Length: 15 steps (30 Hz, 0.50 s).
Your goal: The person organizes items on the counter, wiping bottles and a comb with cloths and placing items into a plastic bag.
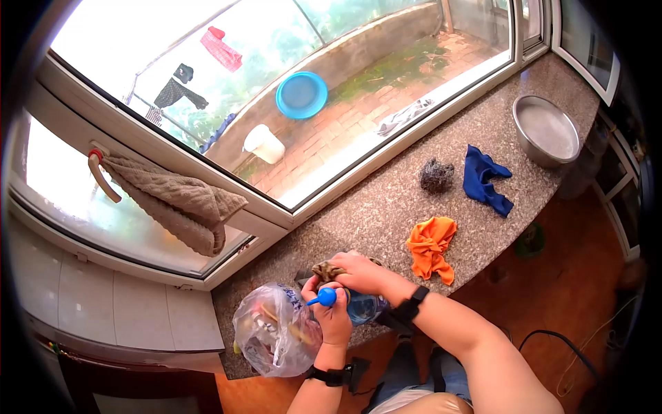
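My left hand (334, 323) is closed around the blue pump head (325, 297) of a clear bluish bottle (364, 309). The head's spout points left, and part of the bottle is hidden by my arms. Just above, my right hand (357, 271) has its fingers bent over a bunched brown patterned cloth (327, 271). Both hands are close together near the counter's front edge, with the left fingertips by the cloth. Beside my left hand sits a clear plastic bag (272, 334) with mixed contents.
On the speckled counter (365, 214) lie an orange cloth (432, 250), a dark scouring pad (436, 176) and a blue cloth (485, 181). A metal basin (546, 131) stands at the far right end. A towel (172, 200) hangs from the window handle.
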Available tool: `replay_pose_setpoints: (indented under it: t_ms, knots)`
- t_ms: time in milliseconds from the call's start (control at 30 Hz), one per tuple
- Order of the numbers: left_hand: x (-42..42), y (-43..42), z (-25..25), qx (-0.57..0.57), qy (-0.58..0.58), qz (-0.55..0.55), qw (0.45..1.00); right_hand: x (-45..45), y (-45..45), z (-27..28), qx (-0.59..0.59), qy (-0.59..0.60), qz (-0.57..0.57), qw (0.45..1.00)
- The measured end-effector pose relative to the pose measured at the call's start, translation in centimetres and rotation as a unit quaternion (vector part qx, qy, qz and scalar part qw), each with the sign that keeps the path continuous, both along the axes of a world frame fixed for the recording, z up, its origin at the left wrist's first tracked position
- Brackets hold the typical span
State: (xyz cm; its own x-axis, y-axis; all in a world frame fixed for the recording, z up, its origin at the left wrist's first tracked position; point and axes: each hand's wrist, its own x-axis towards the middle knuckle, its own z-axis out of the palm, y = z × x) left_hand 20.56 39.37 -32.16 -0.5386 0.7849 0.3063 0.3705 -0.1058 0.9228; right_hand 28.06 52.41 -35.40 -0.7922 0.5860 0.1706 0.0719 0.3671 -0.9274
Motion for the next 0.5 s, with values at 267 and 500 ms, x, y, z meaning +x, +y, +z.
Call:
replay_pose_setpoints:
  t_ms: [267, 500]
  knots:
    - [-0.1, -0.5, 0.6, -0.033, 0.016, 0.001, 0.999, 6.7, -12.9, 0.7, 0.073, 0.064, -0.229, 0.969]
    - [-0.9, -0.9, 0.2, -0.05, -0.03, -0.047, 0.997, 2.7, -2.4, -0.9, 0.009, 0.089, -0.048, 0.995]
